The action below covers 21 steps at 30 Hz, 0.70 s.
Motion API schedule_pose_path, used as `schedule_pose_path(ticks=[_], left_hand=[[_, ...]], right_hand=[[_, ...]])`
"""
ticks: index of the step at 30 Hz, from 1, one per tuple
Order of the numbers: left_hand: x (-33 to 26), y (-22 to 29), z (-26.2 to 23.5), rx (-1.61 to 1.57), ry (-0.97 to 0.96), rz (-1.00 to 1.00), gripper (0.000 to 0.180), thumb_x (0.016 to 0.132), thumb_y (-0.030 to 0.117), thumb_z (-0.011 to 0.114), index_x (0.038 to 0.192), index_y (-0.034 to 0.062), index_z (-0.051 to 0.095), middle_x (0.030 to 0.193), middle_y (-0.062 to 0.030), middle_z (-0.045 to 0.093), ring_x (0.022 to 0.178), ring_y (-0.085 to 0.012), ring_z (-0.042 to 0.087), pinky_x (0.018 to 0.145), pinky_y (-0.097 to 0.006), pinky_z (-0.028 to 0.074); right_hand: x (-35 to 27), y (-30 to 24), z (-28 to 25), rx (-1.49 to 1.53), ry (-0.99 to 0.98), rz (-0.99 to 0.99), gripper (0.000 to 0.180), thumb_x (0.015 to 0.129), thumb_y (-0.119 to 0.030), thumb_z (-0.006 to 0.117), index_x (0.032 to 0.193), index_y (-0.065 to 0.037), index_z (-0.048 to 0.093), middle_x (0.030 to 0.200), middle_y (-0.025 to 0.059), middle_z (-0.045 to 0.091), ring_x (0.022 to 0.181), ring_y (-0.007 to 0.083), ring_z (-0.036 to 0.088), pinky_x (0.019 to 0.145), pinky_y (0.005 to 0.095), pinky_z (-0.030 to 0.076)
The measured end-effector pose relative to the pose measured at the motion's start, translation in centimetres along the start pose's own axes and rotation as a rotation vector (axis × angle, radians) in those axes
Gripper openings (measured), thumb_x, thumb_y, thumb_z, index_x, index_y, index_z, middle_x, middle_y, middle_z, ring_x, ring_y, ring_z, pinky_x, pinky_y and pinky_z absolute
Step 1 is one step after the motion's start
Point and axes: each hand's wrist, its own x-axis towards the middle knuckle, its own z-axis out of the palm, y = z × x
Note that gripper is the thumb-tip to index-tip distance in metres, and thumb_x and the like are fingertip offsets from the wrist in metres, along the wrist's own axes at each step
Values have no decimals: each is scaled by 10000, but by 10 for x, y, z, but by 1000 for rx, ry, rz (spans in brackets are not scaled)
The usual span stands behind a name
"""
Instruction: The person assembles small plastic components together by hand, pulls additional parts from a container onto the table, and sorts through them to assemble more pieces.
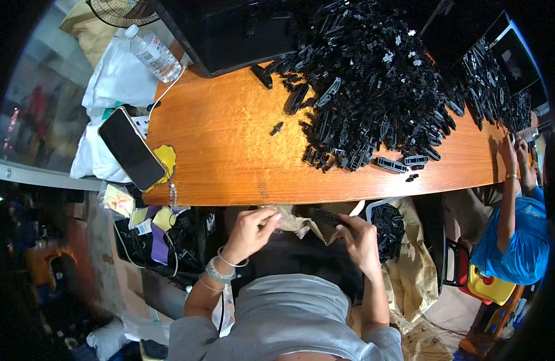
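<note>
My left hand, with bracelets at the wrist, hovers just in front of the table's front edge. Its thumb and fingers are pinched together, and whatever they hold is too small to name. To its right, my right hand is closed at the fingertips on a dark, long black plastic piece, hard to make out against the shadow. Crumpled brown paper shows between and below the hands. On the wooden table ahead lies a large heap of black plastic parts. A small loose black part sits left of the heap.
A phone and a water bottle stand at the left. A black bin is at the back. Below the edge, right, is a tub of black parts beside brown paper. At far right works a person in blue.
</note>
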Motion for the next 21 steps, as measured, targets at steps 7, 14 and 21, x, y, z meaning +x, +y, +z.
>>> schedule_pose_path(ticks=[7,14,21], left_hand=[[-31,-71,17,562,-216,60,322,755,105,679,1054,13,603,1164,-144,557,1140,-309,485,945,-411,423],[-34,-91,22,625,-358,54,315,739,75,664,1037,8,585,1105,-133,525,1096,-319,469,965,-418,382],[-22,-1,7,455,-42,235,338,775,117,700,1058,-25,580,954,-155,590,864,-328,577,757,-385,490]], right_hand=[[11,16,37,-397,20,-372,382,786,-133,674,1118,35,590,1002,208,604,902,360,597,807,388,482],[2,37,75,-676,-341,-342,280,808,-136,574,1080,-105,634,841,112,651,822,257,627,768,403,446],[-18,45,75,-784,-502,-464,274,745,-109,553,986,-126,681,797,82,639,822,248,625,773,374,448]])
